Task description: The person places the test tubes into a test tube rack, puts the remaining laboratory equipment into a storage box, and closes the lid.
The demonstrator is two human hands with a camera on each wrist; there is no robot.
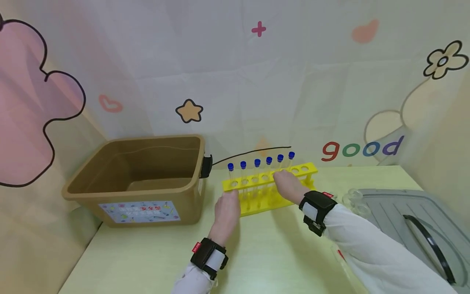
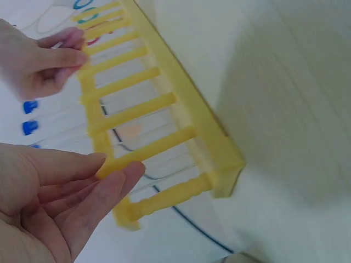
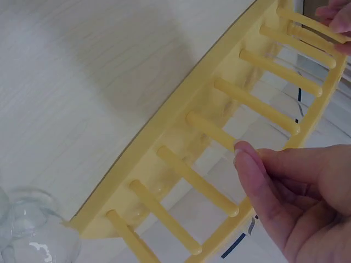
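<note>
A yellow test tube rack (image 1: 262, 209) stands on the pale table, and a row of test tubes with blue caps (image 1: 257, 163) sits in its holes. At its left end, my left hand (image 1: 227, 210) pinches the upper rail between thumb and fingers. My right hand (image 1: 290, 185) grips the same rail right of the middle, with thumb and index finger closed on it in the right wrist view. Both wrist views show a row of yellow pegs (image 3: 189, 179) along the rack's near side. In the head view, the hands hide parts of the rail.
To the left, a brown plastic bin (image 1: 190, 209) carries a label on its front and a black side latch (image 1: 206, 166). Clear glassware (image 1: 355, 200) stands right of the rack, beside a grey lid (image 1: 385, 216) with a black handle (image 1: 429, 241). A printed cloth hangs behind.
</note>
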